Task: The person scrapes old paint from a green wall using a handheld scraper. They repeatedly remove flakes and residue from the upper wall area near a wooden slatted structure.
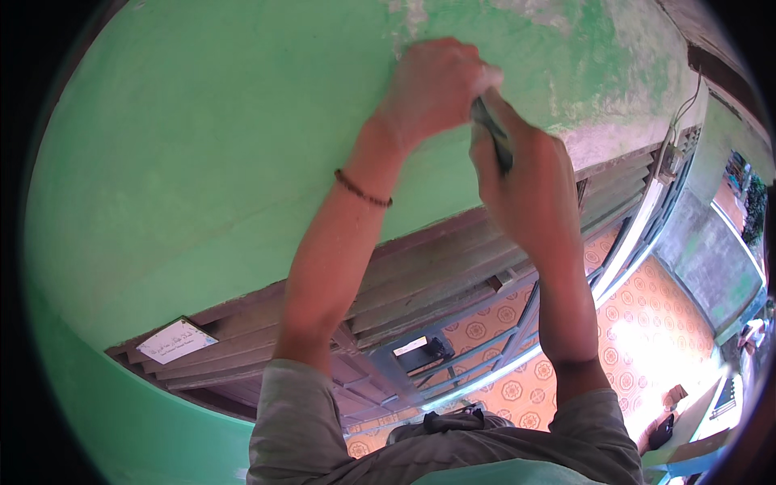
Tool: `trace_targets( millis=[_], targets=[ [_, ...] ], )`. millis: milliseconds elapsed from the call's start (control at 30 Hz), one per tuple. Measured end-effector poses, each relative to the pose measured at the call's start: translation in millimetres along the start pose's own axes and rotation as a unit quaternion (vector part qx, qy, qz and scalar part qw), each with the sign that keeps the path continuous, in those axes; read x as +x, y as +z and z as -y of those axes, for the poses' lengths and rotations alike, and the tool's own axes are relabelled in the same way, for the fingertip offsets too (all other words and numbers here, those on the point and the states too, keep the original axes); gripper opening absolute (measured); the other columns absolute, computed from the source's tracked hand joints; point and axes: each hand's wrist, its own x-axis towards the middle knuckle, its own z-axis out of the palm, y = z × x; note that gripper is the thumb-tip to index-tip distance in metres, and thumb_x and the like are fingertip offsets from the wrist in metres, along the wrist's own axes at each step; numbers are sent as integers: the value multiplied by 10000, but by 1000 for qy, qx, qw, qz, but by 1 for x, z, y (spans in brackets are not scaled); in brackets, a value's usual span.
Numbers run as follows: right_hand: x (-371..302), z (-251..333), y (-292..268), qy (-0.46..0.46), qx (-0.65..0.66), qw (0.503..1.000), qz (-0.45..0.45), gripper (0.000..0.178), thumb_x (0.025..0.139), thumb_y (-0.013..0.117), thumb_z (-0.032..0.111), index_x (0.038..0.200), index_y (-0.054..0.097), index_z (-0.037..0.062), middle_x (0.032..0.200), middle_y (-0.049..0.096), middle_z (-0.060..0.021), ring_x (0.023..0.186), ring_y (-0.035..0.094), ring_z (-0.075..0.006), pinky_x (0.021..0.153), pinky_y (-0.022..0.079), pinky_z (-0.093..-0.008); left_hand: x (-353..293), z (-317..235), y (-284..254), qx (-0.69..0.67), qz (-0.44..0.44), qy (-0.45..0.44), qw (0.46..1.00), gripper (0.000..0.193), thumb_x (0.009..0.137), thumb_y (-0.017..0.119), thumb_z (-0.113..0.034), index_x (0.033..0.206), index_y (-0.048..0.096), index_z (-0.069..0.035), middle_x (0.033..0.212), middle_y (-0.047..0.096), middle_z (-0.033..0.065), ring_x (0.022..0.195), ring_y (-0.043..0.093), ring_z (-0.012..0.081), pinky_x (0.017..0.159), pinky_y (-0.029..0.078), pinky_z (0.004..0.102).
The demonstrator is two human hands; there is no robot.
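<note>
Both my arms are raised to a green painted wall (202,153). My right hand (533,174) is closed round the dark, slim handle of a hand tool (490,129). Higher up and to the left, my left hand (436,87) is curled at the tool's far end, close against the wall. The working end is hidden behind my left fingers, so I cannot tell its kind. Around and right of my hands, the paint is worn to pale, whitish patches (626,89). A dark beaded bracelet (362,191) circles my left wrist.
Below the wall runs a brown slatted wooden vent (436,279). A white card with writing (178,339) is fixed at its left. Blue metal bars (493,356) and a lit white tube (634,234) stand right of it. Patterned orange tiles (517,388) cover the floor far below.
</note>
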Motion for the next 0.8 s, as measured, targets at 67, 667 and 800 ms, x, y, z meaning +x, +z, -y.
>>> trace_targets(
  millis=[67, 667, 800],
  targets=[
    [2, -3, 2, 23, -4, 1000, 2, 407, 965, 618, 143, 1352, 625, 21, 794, 668, -241, 691, 679, -390, 687, 527, -424, 6, 6, -2, 19, -18, -17, 1000, 59, 728, 706, -161, 687, 666, -144, 681, 632, 48, 744, 682, 275, 633, 551, 394],
    [11, 19, 32, -97, -81, 991, -35, 430, 999, 548, 98, 1416, 568, -1, 1124, 665, -317, 965, 671, -463, 821, 508, -477, -322, -220, -37, -402, -211, -675, 581, 178, 1016, 599, -175, 1085, 610, -11, 1052, 660, 127, 952, 656, 224, 919, 497, 378],
    [14, 28, 32, -71, -136, 988, -14, 434, 1017, 532, 121, 1435, 554, 8, 1139, 658, -330, 1014, 667, -466, 867, 506, -489, -354, -229, -51, -493, -244, -724, 417, 314, 1063, 509, -281, 1156, 588, 8, 1177, 656, 160, 1011, 676, 246, 978, 522, 379]
  ],
)
